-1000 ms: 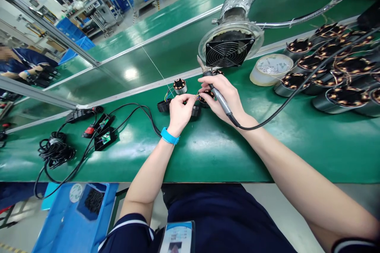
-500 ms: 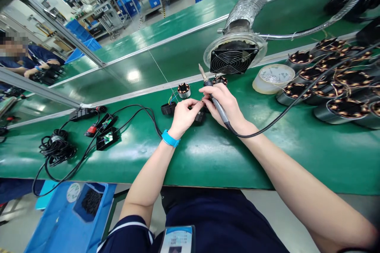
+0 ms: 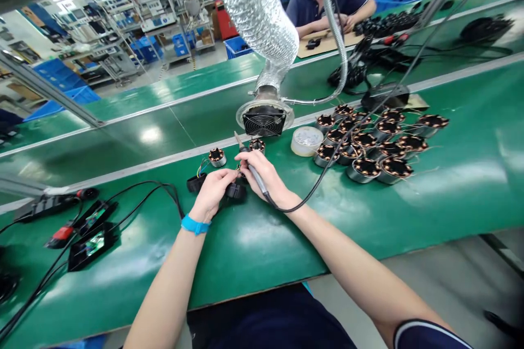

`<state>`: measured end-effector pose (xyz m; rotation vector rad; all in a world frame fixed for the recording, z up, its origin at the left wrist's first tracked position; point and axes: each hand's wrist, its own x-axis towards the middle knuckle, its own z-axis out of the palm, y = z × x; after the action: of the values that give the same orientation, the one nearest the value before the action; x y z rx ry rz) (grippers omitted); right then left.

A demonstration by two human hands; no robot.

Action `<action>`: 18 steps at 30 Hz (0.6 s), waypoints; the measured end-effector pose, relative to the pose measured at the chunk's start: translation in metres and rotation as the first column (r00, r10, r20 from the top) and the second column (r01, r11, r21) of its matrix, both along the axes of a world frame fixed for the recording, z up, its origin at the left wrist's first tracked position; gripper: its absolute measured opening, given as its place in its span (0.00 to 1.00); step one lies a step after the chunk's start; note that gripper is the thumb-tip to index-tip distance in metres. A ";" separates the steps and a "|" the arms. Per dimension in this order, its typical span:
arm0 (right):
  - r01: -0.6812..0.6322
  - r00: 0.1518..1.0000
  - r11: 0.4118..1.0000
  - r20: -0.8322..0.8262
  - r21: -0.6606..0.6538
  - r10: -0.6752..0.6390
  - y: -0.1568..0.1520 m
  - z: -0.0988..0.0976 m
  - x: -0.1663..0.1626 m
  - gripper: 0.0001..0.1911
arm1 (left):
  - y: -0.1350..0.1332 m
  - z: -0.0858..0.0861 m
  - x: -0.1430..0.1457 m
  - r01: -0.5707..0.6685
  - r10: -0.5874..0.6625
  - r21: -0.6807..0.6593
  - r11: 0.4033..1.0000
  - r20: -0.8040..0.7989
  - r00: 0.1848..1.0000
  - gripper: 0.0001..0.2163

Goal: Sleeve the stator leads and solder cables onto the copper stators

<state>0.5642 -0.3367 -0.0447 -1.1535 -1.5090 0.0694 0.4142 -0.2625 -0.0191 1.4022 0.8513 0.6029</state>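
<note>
My right hand [image 3: 270, 177] is closed round a soldering iron [image 3: 257, 179], its tip slanting up and away to the left. The thumb and forefinger of that hand also meet at a small spot beside my left hand [image 3: 213, 193]. My left hand is pinched there too; what lies between its fingertips is too small to make out. Below the fingers sits a black round part [image 3: 236, 192], and another black part [image 3: 196, 182] with coloured wires lies left of my left hand. Behind the hands stand two copper-wound motor stators, one left [image 3: 217, 158] and one right [image 3: 257, 145].
A fume extractor [image 3: 264, 121] hangs behind the hands. To its right are a round white tub [image 3: 307, 142] and several stators [image 3: 364, 169]. Black cables and open boxes with circuit boards [image 3: 93, 244] lie at left. A co-worker [image 3: 315, 8] sits across the bench.
The view has swung to the right, bringing the co-worker and more of the stators into sight. Both hands remain together at the same small spot, with the soldering iron still held in the right.
</note>
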 end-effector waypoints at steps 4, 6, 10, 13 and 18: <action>-0.015 1.000 1.000 -0.013 -0.014 0.015 -0.002 0.000 -0.005 0.16 | 0.000 -0.004 0.002 -0.069 0.069 -0.029 0.997 0.004 0.998 0.17; -0.022 0.999 1.000 -0.025 -0.010 0.022 -0.003 -0.001 -0.006 0.15 | 0.000 -0.005 0.002 -0.079 0.079 -0.019 0.997 -0.005 0.997 0.16; -0.020 0.995 1.000 -0.101 0.000 0.020 -0.005 -0.001 -0.004 0.15 | 0.002 -0.007 0.001 -0.102 0.102 -0.015 0.995 -0.003 0.995 0.15; -0.021 0.987 1.000 -0.162 -0.020 0.017 -0.006 -0.003 0.002 0.15 | 0.002 -0.008 -0.001 -0.100 0.100 -0.010 0.995 -0.006 0.995 0.15; 0.002 0.983 0.999 -0.182 -0.049 -0.011 -0.006 -0.006 0.004 0.15 | 0.000 -0.010 -0.002 -0.093 0.093 -0.005 0.996 -0.007 0.996 0.15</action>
<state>0.5686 -0.3426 -0.0505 -1.1585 -1.3472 0.2027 0.4120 -0.2621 -0.0287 1.3662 0.9264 0.6671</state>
